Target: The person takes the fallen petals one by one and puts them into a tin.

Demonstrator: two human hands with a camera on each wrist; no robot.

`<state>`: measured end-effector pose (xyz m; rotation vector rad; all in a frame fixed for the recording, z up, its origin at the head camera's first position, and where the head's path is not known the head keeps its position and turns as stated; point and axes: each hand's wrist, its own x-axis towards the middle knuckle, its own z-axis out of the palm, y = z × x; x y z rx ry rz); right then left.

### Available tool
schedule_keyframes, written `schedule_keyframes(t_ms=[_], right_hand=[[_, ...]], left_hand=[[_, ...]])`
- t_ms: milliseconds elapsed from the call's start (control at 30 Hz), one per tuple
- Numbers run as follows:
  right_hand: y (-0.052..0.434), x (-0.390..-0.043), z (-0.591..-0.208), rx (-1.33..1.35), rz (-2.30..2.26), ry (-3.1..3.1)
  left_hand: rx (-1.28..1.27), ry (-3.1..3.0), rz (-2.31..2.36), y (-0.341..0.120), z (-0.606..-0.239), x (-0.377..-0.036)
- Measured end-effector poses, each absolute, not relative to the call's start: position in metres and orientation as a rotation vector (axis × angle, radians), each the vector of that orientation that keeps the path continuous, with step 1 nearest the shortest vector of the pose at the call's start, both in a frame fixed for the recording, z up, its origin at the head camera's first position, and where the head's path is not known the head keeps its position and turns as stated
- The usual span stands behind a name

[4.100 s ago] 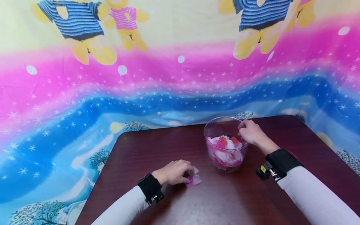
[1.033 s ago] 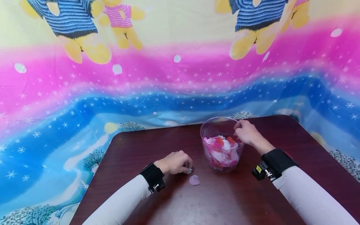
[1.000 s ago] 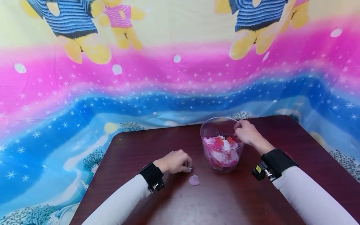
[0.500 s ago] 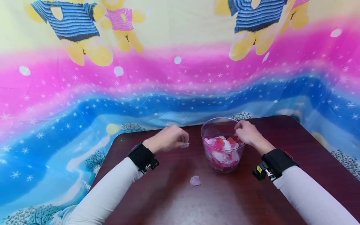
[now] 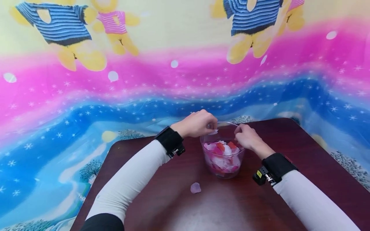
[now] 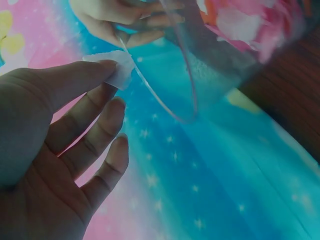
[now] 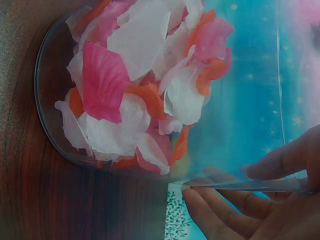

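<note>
My left hand (image 5: 199, 123) pinches a pale petal (image 6: 116, 69) between thumb and forefinger, at the left rim of a clear bowl (image 5: 206, 157). In the left wrist view its other fingers are loosely bent. My right hand (image 5: 249, 138) grips the bowl's right rim; in the right wrist view the thumb (image 7: 280, 162) is on one side of the wall and the fingers on the other. Inside the bowl lies a heap of white, pink and orange petals (image 7: 135, 90). A single light purple petal (image 5: 195, 188) lies on the table in front of the bowl.
The dark reddish-brown table (image 5: 162, 205) has its back edge close behind the bowl. Beyond it hangs a printed cloth (image 5: 173, 83) with bears and snowflakes. Black straps with small cameras sit on both wrists.
Several petals lay by my left hand at first; one lies there now. The left hand has risen and moved right to the bowl with a petal. My right hand stays on the rim.
</note>
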<state>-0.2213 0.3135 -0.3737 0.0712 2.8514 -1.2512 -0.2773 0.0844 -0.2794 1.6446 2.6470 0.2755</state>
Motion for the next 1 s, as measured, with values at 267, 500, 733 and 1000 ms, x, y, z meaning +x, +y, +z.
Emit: schedule_keyframes(t_ms=[267,500,733,1000], right_hand=[[0.310,-0.223,-0.374,0.085,-1.217,2.866],[0.319,-0.222,-0.376,0.096,-1.215,2.883],[0.313,-0.222,-0.374,0.060,-1.234,2.863],[0.313,-0.221,-0.374,0.026,-1.255,2.840]], left_hand=[[1.628,2.648,0.275,0.111,-0.283,-0.289],[1.649,2.729,0.301,0.104,-0.280,-0.293],[1.672,2.742,0.413,0.052,-0.278,-0.275],[1.682,2.693,0.386,0.004,-0.322,-0.256]])
